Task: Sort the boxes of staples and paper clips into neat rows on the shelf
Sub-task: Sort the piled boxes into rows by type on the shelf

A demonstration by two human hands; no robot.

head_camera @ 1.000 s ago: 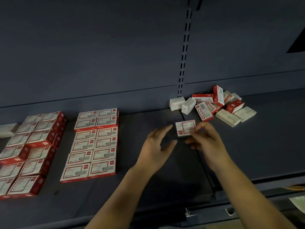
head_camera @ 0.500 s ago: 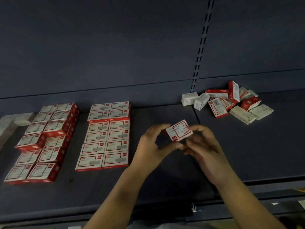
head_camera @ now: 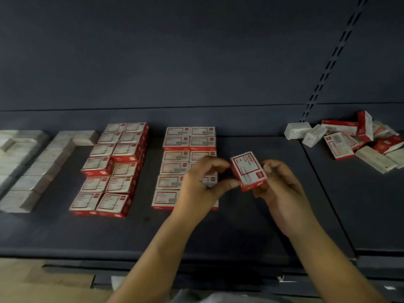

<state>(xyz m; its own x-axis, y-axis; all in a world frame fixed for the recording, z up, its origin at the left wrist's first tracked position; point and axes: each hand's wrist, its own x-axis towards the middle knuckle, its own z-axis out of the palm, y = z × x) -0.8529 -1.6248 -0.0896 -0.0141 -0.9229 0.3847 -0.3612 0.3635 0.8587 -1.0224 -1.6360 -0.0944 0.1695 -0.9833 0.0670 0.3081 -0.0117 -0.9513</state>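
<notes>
Paper-clip box tilted above shelf, pinched between left hand and right hand, sorted rows behind

I held both my arms out in front of me. My left hand had its finger and thumb curled, pinching the left side of the little box. My right hand held the box's right side, fingers bent round it.
</notes>
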